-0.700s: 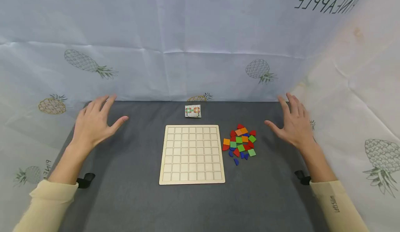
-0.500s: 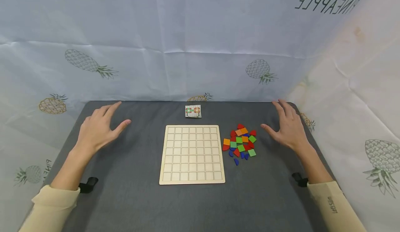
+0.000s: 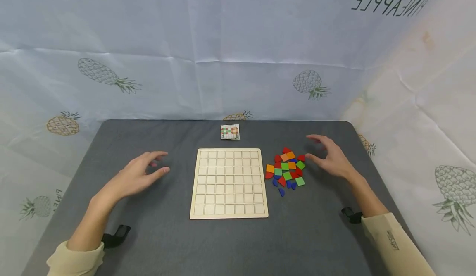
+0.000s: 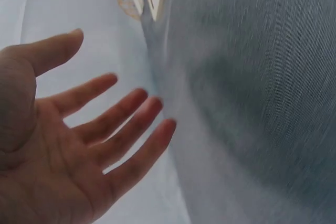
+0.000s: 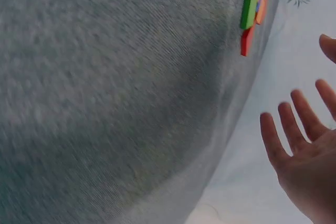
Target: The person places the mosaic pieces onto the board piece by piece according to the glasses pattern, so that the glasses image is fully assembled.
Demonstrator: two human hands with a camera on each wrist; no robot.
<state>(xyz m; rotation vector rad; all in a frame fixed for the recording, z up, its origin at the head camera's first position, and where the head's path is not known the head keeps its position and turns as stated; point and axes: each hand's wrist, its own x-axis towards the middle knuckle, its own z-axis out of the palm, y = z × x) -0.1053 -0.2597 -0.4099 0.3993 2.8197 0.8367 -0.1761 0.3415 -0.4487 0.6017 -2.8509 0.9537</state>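
Right fingers (image 3: 322, 139) hover by tiles (image 3: 284, 166) below mirrored "PINEAPPLE" (image 3: 389, 4).

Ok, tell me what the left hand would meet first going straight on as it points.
Probably the wooden board, near its far left corner; the left hand seems raised, so it may pass above.

Two hands (image 3: 135, 176), one board (image 3: 229, 183), four orange squares (image 3: 291, 165), five green squares (image 3: 287, 176)
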